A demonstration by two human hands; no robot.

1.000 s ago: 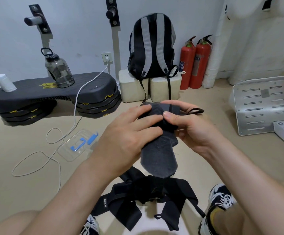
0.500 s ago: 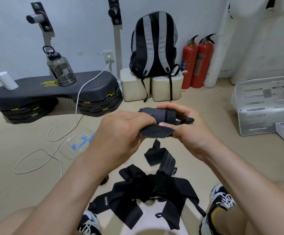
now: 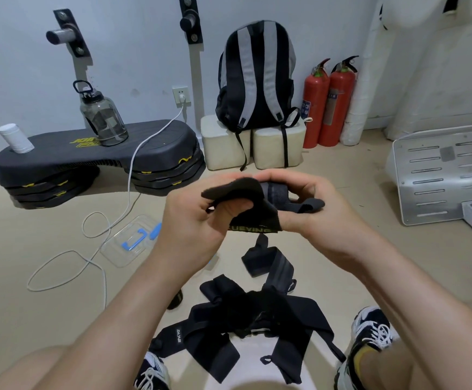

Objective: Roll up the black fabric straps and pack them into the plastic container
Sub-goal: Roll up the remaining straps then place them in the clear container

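The hanging tail of the strap point(image 3: 246, 192) had gone, wound in. My left hand point(image 3: 192, 220) pinched the last flap and my right hand point(image 3: 316, 204) curled round the roll, mid-air above the loose straps point(image 3: 257, 313). Nearly ready, I judged, for the plastic container point(image 3: 129, 242).

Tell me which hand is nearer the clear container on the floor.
Left. The left hand is just right of the container; the right hand is farther right, across the strap both grip.
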